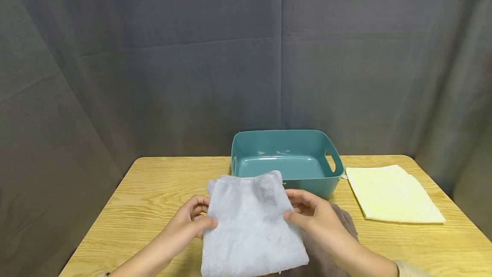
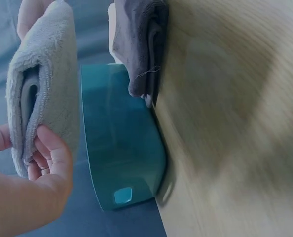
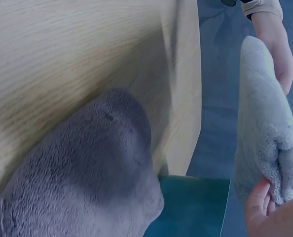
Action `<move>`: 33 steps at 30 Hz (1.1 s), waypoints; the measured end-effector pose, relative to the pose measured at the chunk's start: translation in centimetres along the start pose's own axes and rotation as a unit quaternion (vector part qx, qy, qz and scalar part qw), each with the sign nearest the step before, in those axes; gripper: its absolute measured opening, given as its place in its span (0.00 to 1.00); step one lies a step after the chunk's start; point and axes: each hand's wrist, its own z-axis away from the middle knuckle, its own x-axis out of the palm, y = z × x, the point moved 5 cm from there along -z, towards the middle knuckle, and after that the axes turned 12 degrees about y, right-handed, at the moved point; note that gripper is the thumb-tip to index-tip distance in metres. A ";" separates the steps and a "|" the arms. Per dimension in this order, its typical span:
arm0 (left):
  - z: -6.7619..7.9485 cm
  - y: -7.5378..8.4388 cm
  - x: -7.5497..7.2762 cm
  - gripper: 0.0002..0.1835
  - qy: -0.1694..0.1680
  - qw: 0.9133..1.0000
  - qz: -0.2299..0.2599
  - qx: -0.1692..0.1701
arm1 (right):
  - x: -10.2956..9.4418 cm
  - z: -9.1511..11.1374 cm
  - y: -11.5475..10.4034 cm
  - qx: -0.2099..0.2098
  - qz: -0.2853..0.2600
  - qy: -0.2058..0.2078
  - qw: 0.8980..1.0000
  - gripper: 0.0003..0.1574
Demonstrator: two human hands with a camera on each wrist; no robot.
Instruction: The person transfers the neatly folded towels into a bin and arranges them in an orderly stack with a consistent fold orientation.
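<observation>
A folded light grey towel [image 1: 251, 225] is held up off the table between both hands. My left hand [image 1: 190, 219] pinches its left edge, thumb on the near face and fingers behind. On the opposite edge, my right hand [image 1: 317, 213] grips it the same way. Both wrist views show the towel's folded layers between thumb and fingers. Below lies a brown-grey towel [image 3: 87, 173], folded on the table and partly hidden by the light grey one in the head view. Just beyond the hands stands a teal basket [image 1: 284, 140] with handle holes; its visible inside holds nothing.
A folded pale yellow towel [image 1: 393, 193] lies flat to the right of the basket, with a small white tag at its corner. The wooden table [image 1: 153, 183] ends at a dark grey curtain [image 1: 192, 76] behind and at both sides.
</observation>
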 end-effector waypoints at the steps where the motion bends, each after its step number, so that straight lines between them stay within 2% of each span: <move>1: -0.1 0.2 0.1 0.26 -0.003 1.000 0.003 0.001 | -0.2 -0.1 -0.1 -0.001 -0.002 0.003 1.000 0.30; 6: -0.6 1.0 0.5 0.26 -0.008 1.000 0.014 0.002 | -1.0 -0.4 -0.5 -0.013 -0.004 0.005 1.000 0.31; 14: -1.2 2.1 1.2 0.26 -0.008 1.000 0.015 0.025 | -2.2 -0.8 -0.8 -0.023 0.017 0.026 0.999 0.31; 20: -1.6 2.9 1.6 0.26 -0.021 0.999 0.015 0.032 | -2.7 -1.1 -1.0 -0.033 0.012 0.027 0.999 0.32; 26: -2.4 3.6 1.8 0.25 -0.013 0.999 0.009 0.032 | -3.3 -1.6 -1.4 -0.045 0.021 0.024 0.998 0.33; 33: -3.2 4.2 2.4 0.25 -0.012 0.999 0.021 0.049 | -3.8 -2.6 -1.5 -0.060 0.012 0.014 0.998 0.33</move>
